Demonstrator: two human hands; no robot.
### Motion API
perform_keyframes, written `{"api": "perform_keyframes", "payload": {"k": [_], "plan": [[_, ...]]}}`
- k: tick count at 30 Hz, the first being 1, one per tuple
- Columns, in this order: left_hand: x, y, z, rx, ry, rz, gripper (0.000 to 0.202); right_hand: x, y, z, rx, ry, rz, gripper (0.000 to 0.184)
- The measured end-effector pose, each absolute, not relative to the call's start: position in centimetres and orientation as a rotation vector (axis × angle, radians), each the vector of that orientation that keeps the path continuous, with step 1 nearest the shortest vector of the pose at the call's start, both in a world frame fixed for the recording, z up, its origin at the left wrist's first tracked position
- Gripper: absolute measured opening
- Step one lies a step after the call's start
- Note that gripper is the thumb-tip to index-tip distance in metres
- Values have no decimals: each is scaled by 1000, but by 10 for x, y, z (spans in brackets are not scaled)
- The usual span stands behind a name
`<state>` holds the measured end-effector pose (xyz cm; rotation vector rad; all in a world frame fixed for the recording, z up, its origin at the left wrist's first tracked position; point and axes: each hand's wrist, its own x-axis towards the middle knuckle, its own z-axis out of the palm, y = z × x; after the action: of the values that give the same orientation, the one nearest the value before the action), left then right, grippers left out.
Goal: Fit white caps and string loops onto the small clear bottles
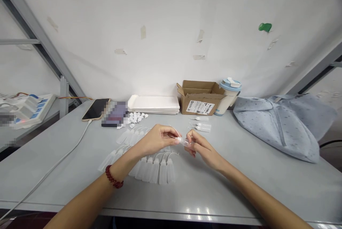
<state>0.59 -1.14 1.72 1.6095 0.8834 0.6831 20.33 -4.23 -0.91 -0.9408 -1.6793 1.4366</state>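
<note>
Between both hands, above the grey table, is a small clear plastic bottle (185, 142) with a white neck. My left hand (159, 138) pinches it at the neck end, thumb and fingers together. My right hand (200, 144) is closed round the bottle's body from the other side. Below and left of my left hand lie several translucent squeeze bottles (162, 172) with thin curved tips, in rough rows, partly hidden by the forearm. Beyond my right hand a few more such bottles (203, 127) lie flat. A heap of small white caps (136, 117) sits behind my left hand.
At the back stand a stack of white envelopes (155, 105), an open cardboard box (201, 102) and a lidded cup (227, 97). A phone (96, 109) with a white cable (66, 153) lies left. Blue-grey fabric (278, 125) covers the right side. A power strip (40, 111) is far left.
</note>
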Motion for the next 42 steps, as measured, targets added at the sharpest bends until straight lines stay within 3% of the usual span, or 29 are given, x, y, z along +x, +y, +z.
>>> {"api": "perform_keyframes", "payload": {"k": [11,21,32,42], "plan": [[6,-14,18,1566,886,531,33,204,-41,-5,-874,-1571,1562,10],[8,-15,18,1684,911,600,26,204,-38,-8,-840,-1423,1727,10],[9,-14,14,1588,884,523,50,203,-39,-3,-810,-1366,1759,11],[9,-18,18,1644,898,543,32,203,-40,-5,-851,-1371,1773,13]]}}
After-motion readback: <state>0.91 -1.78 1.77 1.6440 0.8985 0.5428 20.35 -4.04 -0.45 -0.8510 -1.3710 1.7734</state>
